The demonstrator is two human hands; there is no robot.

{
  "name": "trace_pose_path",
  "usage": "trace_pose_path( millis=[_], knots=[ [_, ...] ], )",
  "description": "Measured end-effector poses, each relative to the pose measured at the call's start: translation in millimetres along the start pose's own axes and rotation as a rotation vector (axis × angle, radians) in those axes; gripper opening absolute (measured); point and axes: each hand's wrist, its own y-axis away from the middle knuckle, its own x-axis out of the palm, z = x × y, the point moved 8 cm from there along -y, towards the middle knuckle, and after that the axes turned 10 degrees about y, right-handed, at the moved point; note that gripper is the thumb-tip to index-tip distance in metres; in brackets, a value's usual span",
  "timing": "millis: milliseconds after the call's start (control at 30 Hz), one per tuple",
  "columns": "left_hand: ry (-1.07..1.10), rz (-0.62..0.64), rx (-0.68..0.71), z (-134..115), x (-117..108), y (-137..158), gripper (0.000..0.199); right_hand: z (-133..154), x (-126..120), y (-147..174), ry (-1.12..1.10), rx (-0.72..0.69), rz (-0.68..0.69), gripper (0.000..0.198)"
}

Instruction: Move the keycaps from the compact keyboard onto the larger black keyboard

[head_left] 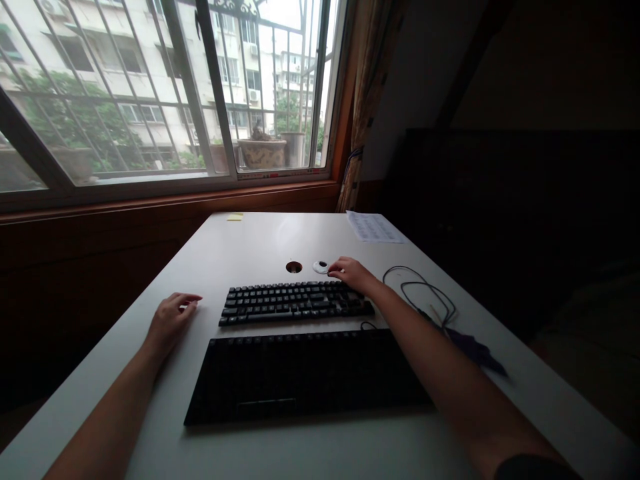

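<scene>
One small round white disc with a dark centre (pixel 317 269) attended to; handling judged unfinished

Disc was seen on the white rectangular table (pixel 250 250), just right of a round dark hole (pixel 293 267). Its rim was met or nearly met by the right hand (pixel 351 275), fingers narrowed together; a grip could not be confirmed. Nothing was seen held in the left hand (pixel 171 317), which was rested on the table, fingers loosely curled, thumb slightly apart.

Progress: judged under way. Laid flat: a black plastic keyboard with pale-marked keys (pixel 280 301) and, nearer, a wider black keyboard (pixel 300 373), keys mostly lost in shadow. Missing caps near the first one's right end could not be ruled out. Not touched by either hand: a thin black looped cable (pixel 442 291) and a dark purple cloth-like piece (pixel 475 351), both at right. Completion was not shown.
</scene>
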Motion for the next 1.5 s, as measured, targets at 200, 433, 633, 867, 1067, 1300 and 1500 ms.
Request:
trace_pose_path(
  millis=[200,433,633,867,1067,1300,1500],
  knots=[
    [-0.007,0.002,-0.012,4,1,0,0.037,25,-32,55,-0.059,-0.088,-0.044,0.012],
    [0.01,0.004,-0.007,0,-1,1,0.038,43,-41,135,-0.12,-0.158,-0.003,0.013],
    [0.004,0.001,-0.025,-1,-2,0,0.039,51,-33,163,-0.108,-0.09,0.037,0.013],
    [0.016,0.002,-0.023,-5,-2,1,0.037,53,-28,169,-0.129,-0.059,0.022,0.012],
    [0.009,0.003,-0.019,3,0,-1,0.037,50,-24,171,-0.141,-0.063,0.014,0.011],
    [0.009,0.003,-0.015,0,0,0,0.037,54,-25,173,-0.098,-0.101,-0.012,0.012],
    [-0.002,0.015,-0.023,0,0,0,0.038,58,-28,174,-0.056,-0.125,-0.051,0.013]
  ],
)
